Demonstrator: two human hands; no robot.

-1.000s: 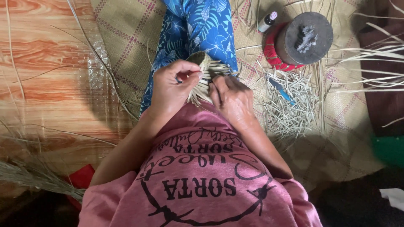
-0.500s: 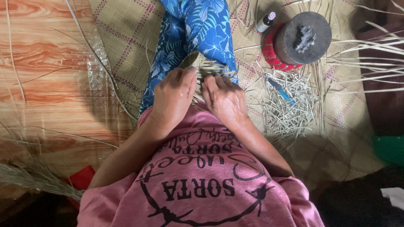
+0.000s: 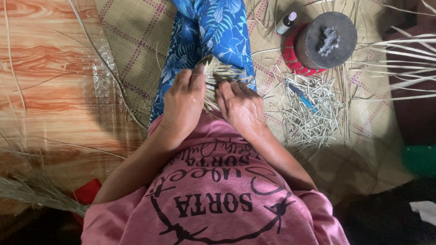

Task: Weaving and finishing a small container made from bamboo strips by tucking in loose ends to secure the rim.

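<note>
Pressing together on the lap, left hand (image 3: 184, 102) and right hand (image 3: 240, 108) each grip the straw weave (image 3: 217, 78) above a mat (image 3: 136, 41).

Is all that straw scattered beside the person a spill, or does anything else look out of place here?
Short cut straw pieces lie strewn over the woven mat, half burying a blue-handled tool. They look like trimmings, not a spill. Nothing seems damaged.

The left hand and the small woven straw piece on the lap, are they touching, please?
Touching. The head view shows the left hand pressed onto the woven straw piece, its fingers overlapping the strands, with the right hand alongside.
</note>
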